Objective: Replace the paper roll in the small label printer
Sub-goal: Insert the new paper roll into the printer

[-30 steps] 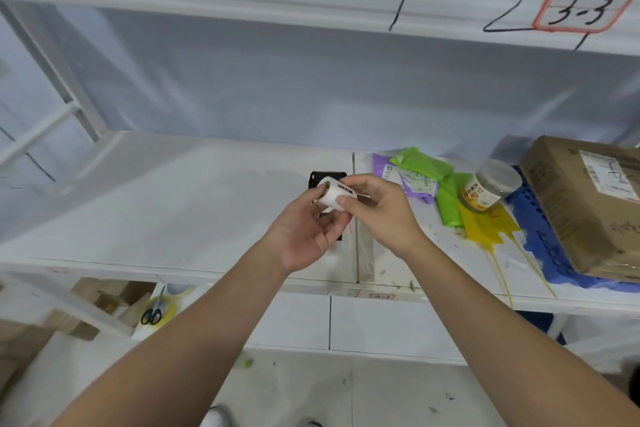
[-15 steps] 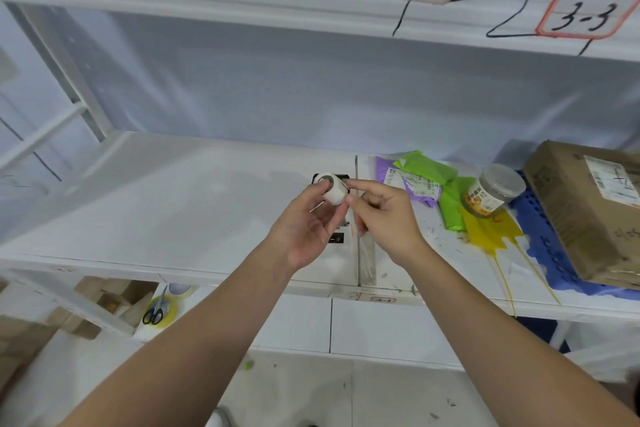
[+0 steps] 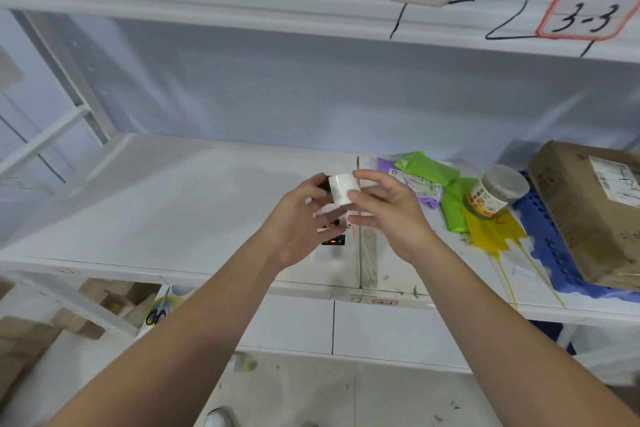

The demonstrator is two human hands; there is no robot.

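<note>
A small white paper roll [image 3: 343,189] is held above the white shelf [image 3: 173,204], between both hands. My left hand [image 3: 298,225] grips it from the left and below, its fingers blurred. My right hand [image 3: 388,211] pinches its right side with thumb and index finger. The small label printer [image 3: 334,240] lies on the shelf right under the hands. Only a black strip with a red light and a black corner near the roll show; the rest is hidden.
To the right on the shelf lie green and purple pouches [image 3: 426,177], a clear lidded jar [image 3: 495,194], a yellow bag [image 3: 491,232], and a cardboard box [image 3: 588,211] on a blue crate [image 3: 540,239]. Scissors [image 3: 156,315] rest on the lower level.
The roll has turned from end-on to side-on. My right hand has opened wider around it, and both hands sit slightly higher over the printer.
</note>
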